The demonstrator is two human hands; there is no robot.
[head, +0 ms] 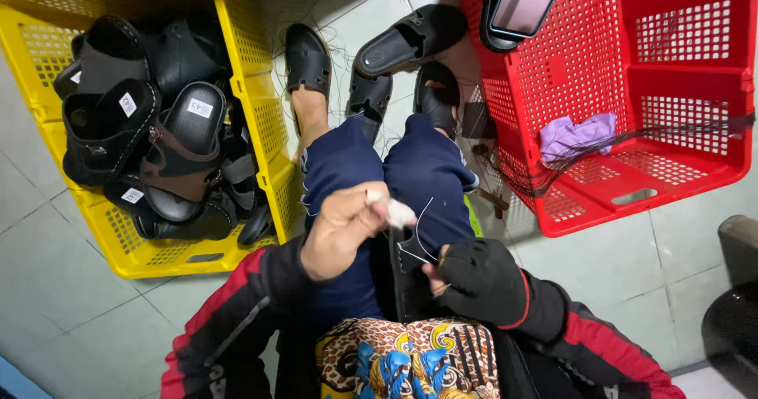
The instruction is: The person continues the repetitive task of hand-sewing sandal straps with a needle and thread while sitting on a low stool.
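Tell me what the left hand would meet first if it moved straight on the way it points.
Probably the person's right knee in dark blue trousers; the left hand, holding a small white piece, points that way. Depth is unclear.

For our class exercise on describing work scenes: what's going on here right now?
A seated person works over their lap. The left hand, bare, pinches a small white lump with a thin thread running from it. The right hand, in a black fingerless glove, steadies a black sandal piece on the lap. A yellow crate of black sandals stands on one side; a red crate holding a purple cloth stands on the other.
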